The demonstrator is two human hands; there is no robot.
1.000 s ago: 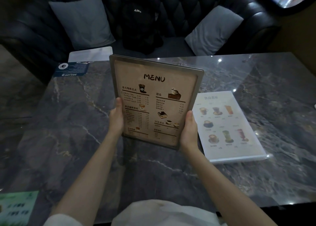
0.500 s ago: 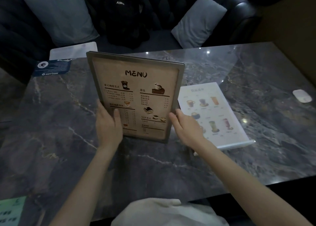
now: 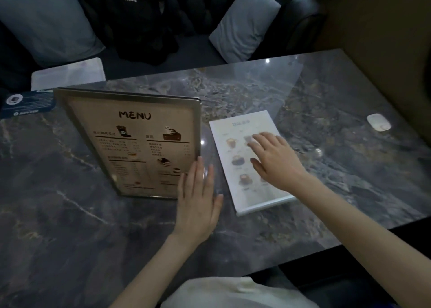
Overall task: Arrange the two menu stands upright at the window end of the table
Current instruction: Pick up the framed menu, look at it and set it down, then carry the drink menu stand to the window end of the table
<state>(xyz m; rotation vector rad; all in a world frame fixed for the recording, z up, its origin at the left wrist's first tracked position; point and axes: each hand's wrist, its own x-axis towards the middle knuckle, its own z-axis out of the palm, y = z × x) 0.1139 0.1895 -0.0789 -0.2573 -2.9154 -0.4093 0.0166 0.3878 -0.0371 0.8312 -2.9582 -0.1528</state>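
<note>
Brown menu stand (image 3: 137, 144) now set upright mid-table (image 3: 326, 167), steadied at its right edge by flat open left hand (image 3: 198, 198); right hand (image 3: 275, 158), released and spread open, laid on white menu stand (image 3: 235, 167), flat beside it.

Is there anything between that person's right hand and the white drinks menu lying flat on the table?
Nothing visible. The right hand is spread open directly over the white drinks menu, which lies flat on the marble table. The framed menu stand stands off to the left, by the left hand.
</note>
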